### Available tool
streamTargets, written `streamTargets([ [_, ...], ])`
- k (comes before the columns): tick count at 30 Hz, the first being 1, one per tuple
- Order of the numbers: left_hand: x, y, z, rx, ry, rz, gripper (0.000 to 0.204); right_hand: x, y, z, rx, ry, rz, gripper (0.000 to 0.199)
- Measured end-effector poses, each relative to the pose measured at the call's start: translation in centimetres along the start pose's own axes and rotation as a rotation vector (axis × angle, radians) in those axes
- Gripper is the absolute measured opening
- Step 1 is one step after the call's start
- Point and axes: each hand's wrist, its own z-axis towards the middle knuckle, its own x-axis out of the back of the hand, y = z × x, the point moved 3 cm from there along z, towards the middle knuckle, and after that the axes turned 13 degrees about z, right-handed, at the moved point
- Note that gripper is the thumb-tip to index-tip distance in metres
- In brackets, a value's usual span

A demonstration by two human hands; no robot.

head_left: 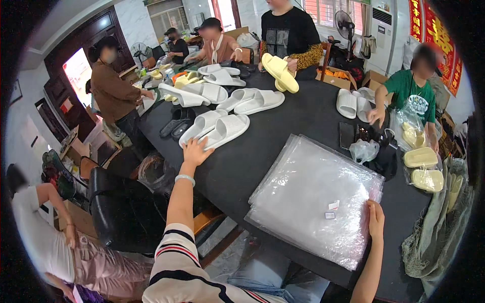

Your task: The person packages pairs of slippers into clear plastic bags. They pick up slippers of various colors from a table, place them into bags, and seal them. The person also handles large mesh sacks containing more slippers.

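Note:
My left hand [196,152] reaches forward with its fingers spread, touching the heel ends of a pair of white ribbed slippers [226,130]. At the right edge of a stack of clear plastic bags [308,197], my right hand [375,218] has its fingers together against the bags' border; its thumb is hidden. The stack lies flat on the black table [227,174] before me, with a small white sticker [334,205] and a blue-edged label [330,215] on it. Beyond my left hand lie more white slippers [259,102] and a black pair [177,121].
Across the table a person holds yellow slippers [279,70]. At right, a person in green works beside bagged yellow slippers [423,157], a dark phone [346,135] and a crumpled plastic bag [364,150]. A black chair [124,212] stands at my left, near a person in white.

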Motion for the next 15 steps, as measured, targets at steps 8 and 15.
streamTargets([
  [8,-0.9,-0.2,3.6,0.189,-0.159,0.079,0.075,-0.4,-0.3,0.2,0.024,0.023,-0.035,0.027],
  [15,4.7,13.3,-1.6,-0.240,-0.019,-0.722,0.076,2.2,-0.3,0.2,0.240,0.277,-0.114,0.031],
])
